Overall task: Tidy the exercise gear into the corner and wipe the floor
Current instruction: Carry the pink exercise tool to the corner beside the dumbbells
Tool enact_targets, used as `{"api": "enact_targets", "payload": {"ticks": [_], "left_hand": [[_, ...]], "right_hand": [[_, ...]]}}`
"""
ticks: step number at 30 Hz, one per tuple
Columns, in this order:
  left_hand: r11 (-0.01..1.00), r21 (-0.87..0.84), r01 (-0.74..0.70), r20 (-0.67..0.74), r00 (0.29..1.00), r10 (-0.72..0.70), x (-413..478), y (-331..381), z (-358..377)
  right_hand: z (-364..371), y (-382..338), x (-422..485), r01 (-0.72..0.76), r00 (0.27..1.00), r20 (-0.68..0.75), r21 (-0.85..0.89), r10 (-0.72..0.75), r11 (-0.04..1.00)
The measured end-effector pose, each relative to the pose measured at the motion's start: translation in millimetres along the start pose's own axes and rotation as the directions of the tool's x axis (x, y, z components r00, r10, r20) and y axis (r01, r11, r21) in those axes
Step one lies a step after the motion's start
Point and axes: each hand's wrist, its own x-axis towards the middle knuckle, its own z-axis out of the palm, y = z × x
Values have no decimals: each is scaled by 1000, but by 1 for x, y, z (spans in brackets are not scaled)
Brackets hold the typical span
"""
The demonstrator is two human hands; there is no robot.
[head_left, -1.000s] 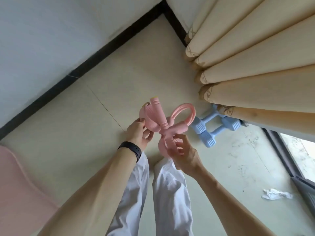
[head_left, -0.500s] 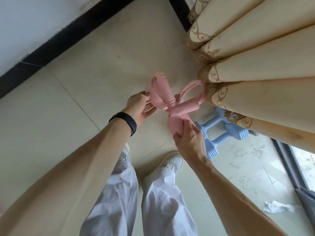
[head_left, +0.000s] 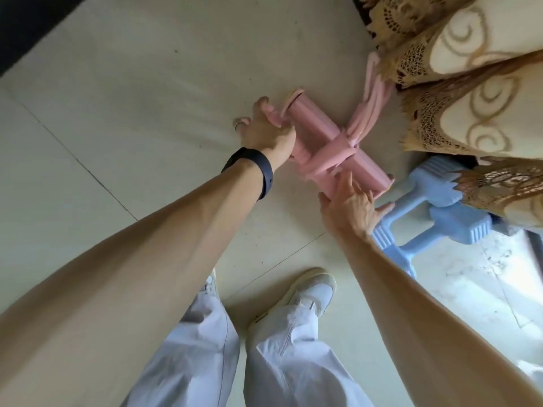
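A pink pull-rope exerciser (head_left: 320, 133), with foam handles and its tubes wrapped into a bundle, lies low at the floor beside the curtain hem. My left hand (head_left: 264, 133) grips the looped tubes at its upper-left end. At the lower-right handle end, my right hand (head_left: 349, 207) touches it with straight, spread fingers. One pink tube loop (head_left: 373, 92) runs up under the curtain edge. Two light blue dumbbells (head_left: 435, 201) lie on the floor just right of my right hand, partly hidden by the curtain.
A cream curtain with a gold lace hem (head_left: 470, 113) hangs over the corner at the right. Black skirting (head_left: 26, 22) runs along the top left. My white shoes (head_left: 311, 292) and trouser legs stand on the beige tiles (head_left: 147, 98) below the hands.
Both hands have lowered the pink bundle from mid-air down to the floor by the curtain. My right hand has opened from gripping the lower loop to flat fingers on the handle.
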Motion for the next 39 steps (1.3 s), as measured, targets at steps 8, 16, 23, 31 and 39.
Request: {"api": "enact_targets", "payload": {"ticks": [8,16,23,31,39], "left_hand": [[981,-140,-131,7,991,133,14,25,10],[998,62,-6,236,972,-9,-34,-3,-33],[876,463,-137,342,939,-34,-153,4,-111],[500,766,-403,339,915,217,-335,121,-233],[345,723,-598,281,712,643,-549,248,-353]], "right_hand": [[-11,7,12,76,996,-48,178,-68,981],[-35,13,-53,116,991,63,15,-117,993],[-135,-6,-158,-31,985,170,256,-14,966],[-366,-33,-278,289,956,-36,255,-290,923],[-570,-56,-432,545,795,-399,141,-457,826]]}}
